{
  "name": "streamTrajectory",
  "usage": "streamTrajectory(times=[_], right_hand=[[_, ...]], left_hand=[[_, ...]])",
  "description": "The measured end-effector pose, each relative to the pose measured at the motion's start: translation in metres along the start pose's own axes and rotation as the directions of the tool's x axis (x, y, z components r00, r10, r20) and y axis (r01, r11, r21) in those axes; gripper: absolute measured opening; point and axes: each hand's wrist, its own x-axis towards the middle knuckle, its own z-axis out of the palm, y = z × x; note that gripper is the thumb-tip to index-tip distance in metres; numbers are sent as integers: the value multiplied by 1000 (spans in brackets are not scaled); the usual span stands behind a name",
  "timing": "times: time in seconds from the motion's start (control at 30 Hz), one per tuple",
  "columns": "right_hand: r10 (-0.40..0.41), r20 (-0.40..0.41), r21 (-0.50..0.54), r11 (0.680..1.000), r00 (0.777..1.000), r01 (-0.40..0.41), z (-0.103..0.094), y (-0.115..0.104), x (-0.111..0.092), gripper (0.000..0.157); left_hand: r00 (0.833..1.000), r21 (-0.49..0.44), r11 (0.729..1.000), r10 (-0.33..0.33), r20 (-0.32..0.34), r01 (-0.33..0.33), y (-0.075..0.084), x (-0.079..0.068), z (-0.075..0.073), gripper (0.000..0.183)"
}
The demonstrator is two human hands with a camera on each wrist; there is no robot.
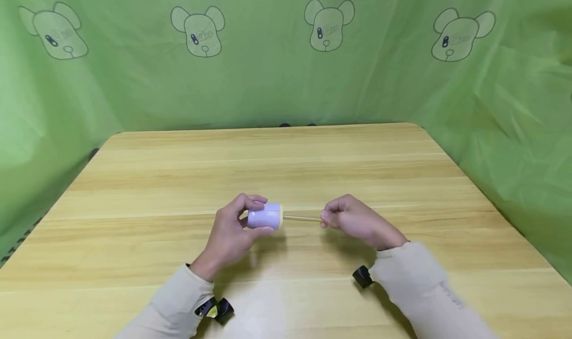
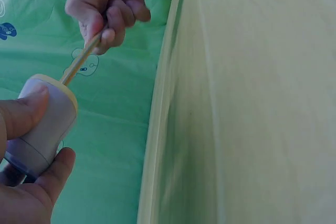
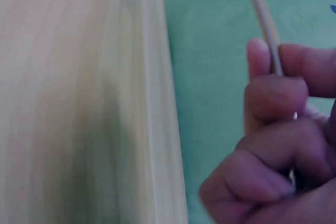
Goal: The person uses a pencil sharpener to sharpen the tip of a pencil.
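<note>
My left hand [image 1: 232, 235] grips a small lavender cylinder [image 1: 266, 218] with a pale yellow end, thumb on one side and fingers on the other. The cylinder lies on its side in the air above the table, its yellow end facing right. A thin, straight stick [image 1: 302, 218] runs from that end to my right hand [image 1: 355, 220], which pinches its far part. In the left wrist view the stick [image 2: 81, 62] meets the middle of the yellow end; how deep it goes is hidden. The right wrist view shows curled fingers [image 3: 275, 95] around the stick [image 3: 262, 17].
Both hands are over a light wood-grain table [image 1: 286, 165] with rounded far corners. Green cloth [image 1: 263, 81] printed with mouse-like heads hangs behind it and along both sides. Small black devices [image 1: 363, 276] sit at both cuffs.
</note>
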Motion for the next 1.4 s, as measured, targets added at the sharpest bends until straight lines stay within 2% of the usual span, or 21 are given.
streamTrajectory(times=[0.07,0.13,0.2,0.23,0.3,0.43,0.5,0.57,0.63,0.73,0.77,0.93,1.0,1.1,1.2,1.4], right_hand=[[-65,-52,-73,995,997,61,2,3,1,18],[-159,-132,-186,973,978,133,4,4,2,9],[-272,-211,-289,935,939,205,7,5,2,3],[-339,-249,-352,904,907,241,9,5,2,5],[-484,-311,-486,820,818,301,13,4,4,10],[-733,-349,-697,620,584,361,21,3,7,16],[-811,-329,-747,537,484,393,24,2,8,19],[-858,-306,-772,477,412,421,25,1,9,20],[-883,-292,-785,440,367,436,27,1,10,18],[-905,-283,-805,405,319,434,28,0,10,29],[-907,-285,-810,401,310,428,28,0,10,34],[-907,-324,-825,410,270,389,30,-1,12,47],[-904,-337,-820,420,265,389,31,0,12,50],[-906,-341,-818,418,251,396,31,1,13,52],[-908,-339,-813,414,247,409,32,2,15,44],[-911,-330,-840,403,247,364,31,7,17,46]], left_hand=[[1000,8,1000,-8,-7,8,0,0,0,39],[999,13,1000,-28,-16,28,1,-1,-1,39],[999,20,999,-50,-21,51,1,-1,-2,38],[997,31,997,-65,-28,66,1,-1,-2,37],[994,50,994,-99,-46,101,2,0,-3,35],[984,30,985,-167,-62,169,4,2,-6,34],[978,-4,980,-198,-61,198,6,4,-8,33],[973,-23,975,-222,-56,221,8,4,-9,31],[969,-31,970,-241,-56,240,10,5,-10,30],[965,-39,966,-258,-49,256,11,5,-11,28],[965,-41,966,-258,-43,256,11,5,-11,27],[969,-16,969,-248,3,248,9,6,-8,27],[971,9,971,-238,23,238,8,6,-7,26],[976,53,977,-210,62,207,7,6,-5,21],[976,94,978,-194,98,185,7,5,-5,18],[974,85,980,-190,126,180,9,6,-6,21]])
